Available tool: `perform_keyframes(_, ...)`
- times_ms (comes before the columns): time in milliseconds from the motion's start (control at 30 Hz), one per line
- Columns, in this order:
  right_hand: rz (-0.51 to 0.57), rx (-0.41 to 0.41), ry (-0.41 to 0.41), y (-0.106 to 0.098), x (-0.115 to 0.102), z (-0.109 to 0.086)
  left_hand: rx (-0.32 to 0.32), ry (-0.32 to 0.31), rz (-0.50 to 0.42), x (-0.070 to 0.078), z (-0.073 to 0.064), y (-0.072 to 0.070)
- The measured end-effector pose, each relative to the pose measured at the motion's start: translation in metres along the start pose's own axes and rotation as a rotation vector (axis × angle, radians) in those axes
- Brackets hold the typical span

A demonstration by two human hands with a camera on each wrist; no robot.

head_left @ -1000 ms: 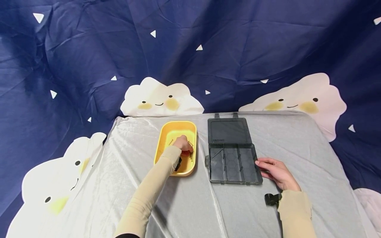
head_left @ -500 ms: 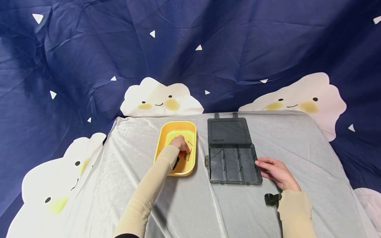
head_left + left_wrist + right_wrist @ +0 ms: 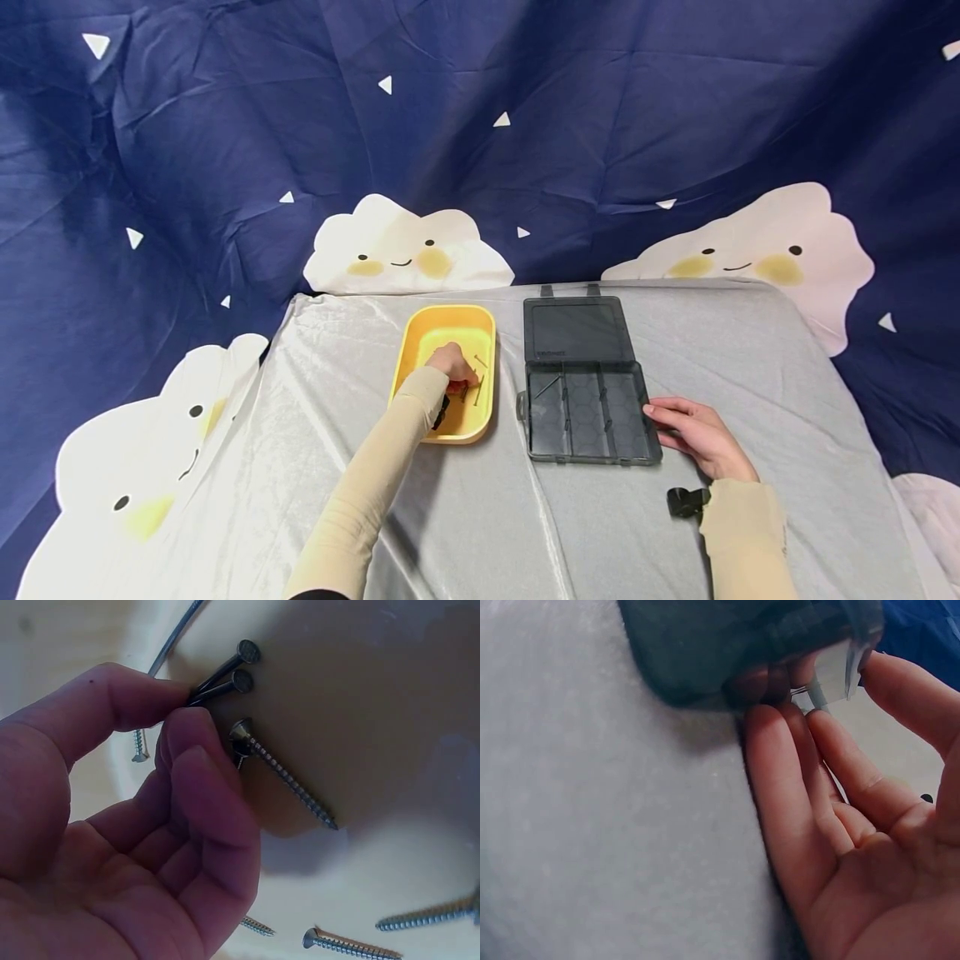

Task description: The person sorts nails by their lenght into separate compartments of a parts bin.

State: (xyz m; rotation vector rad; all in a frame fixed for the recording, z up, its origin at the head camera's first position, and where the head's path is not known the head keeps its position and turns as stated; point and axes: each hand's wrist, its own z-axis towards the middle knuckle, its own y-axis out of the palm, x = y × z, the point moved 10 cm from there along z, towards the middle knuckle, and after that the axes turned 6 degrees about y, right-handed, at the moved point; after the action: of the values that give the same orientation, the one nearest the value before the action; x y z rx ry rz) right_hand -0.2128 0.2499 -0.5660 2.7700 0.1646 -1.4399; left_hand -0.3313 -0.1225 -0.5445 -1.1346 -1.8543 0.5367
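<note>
My left hand point(image 3: 452, 363) is down inside the yellow tub point(image 3: 401, 367). In the left wrist view its thumb and forefinger pinch two nails point(image 3: 225, 673), heads outward. A screw point(image 3: 292, 780) lies by the curled fingertips; whether they touch it, I cannot tell. More screws point(image 3: 352, 945) are on the tub floor. My right hand point(image 3: 701, 433) holds the right edge of the dark see-through organizer box point(image 3: 588, 417), thumb at the rim and fingertips underneath. The box's lid point(image 3: 577, 331) lies folded back. A thin fastener point(image 3: 547, 386) rests diagonally in the left compartment.
Grey cloth point(image 3: 480, 517) covers the table under tub and box. A dark blue curtain point(image 3: 450, 125) with clouds and triangles hangs behind. Dividers part the box into three columns. A black wrist device point(image 3: 686, 502) juts from the right sleeve.
My left hand has shifted slightly left in the tub, and fasteners near its fingers have moved and lie differently. The right hand and box have stayed in place.
</note>
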Motion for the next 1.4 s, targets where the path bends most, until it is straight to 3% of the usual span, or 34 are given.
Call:
perform_keyframes(200, -0.013, 0.010, 0.010, -0.001, 0.000, 0.001, 0.008, 0.008, 0.002, 0.001, -0.002, 0.000)
perform_keyframes(500, -0.028, 0.007, 0.015, 0.001, 0.000, 0.001, 0.046, 0.060, 0.127, 0.007, 0.000, -0.003)
perform_keyframes(667, -0.012, 0.003, 0.016, 0.000, 0.000, 0.003, 0.046, 0.061, 0.102, 0.008, -0.002, -0.005)
perform_keyframes(933, 0.010, -0.013, 0.005, 0.002, 0.000, 0.001, 0.016, 0.034, -0.010, 0.004, -0.004, -0.005)
perform_keyframes(1400, -0.014, -0.001, 0.014, 0.002, -0.001, -0.002, 0.017, 0.047, 0.026, 0.006, -0.005, -0.010)
